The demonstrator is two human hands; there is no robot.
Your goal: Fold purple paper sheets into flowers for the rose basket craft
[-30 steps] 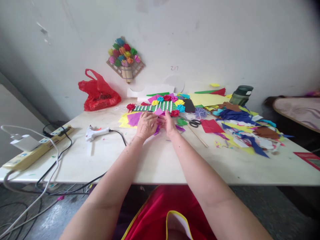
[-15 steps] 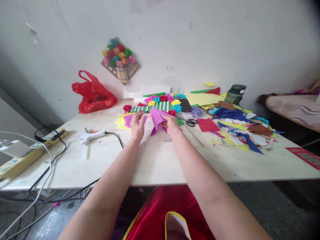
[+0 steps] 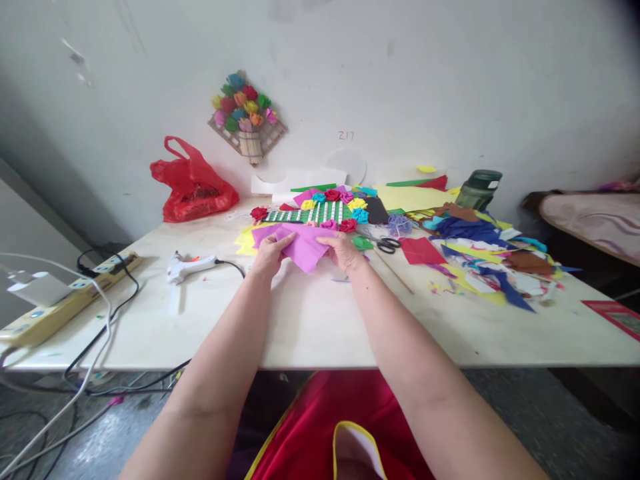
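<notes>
A purple paper sheet point(image 3: 303, 250) is stretched between my two hands above the table. My left hand point(image 3: 270, 255) pinches its left edge, thumb on top. On the other side my right hand point(image 3: 345, 251) grips the right edge. Just behind the sheet lies a green panel with white strips point(image 3: 327, 212), bordered by paper roses in red, yellow, blue and pink. More purple paper point(image 3: 263, 233) and yellow paper point(image 3: 245, 239) lie behind my left hand. To the right of my right hand are black-handled scissors point(image 3: 388, 245) and a thin wooden stick point(image 3: 395, 272).
A white glue gun point(image 3: 193, 268) with a black cord rests left of my arms, near a power strip point(image 3: 75, 300). A red plastic bag point(image 3: 193, 183) stands at the back left. Paper scraps point(image 3: 480, 247) heap up on the right, beside a dark green bottle point(image 3: 479, 190).
My left hand, earlier free beside the purple sheet, now holds its left edge. The sheet has gone from hanging folded in my right hand to being spread out between both hands.
</notes>
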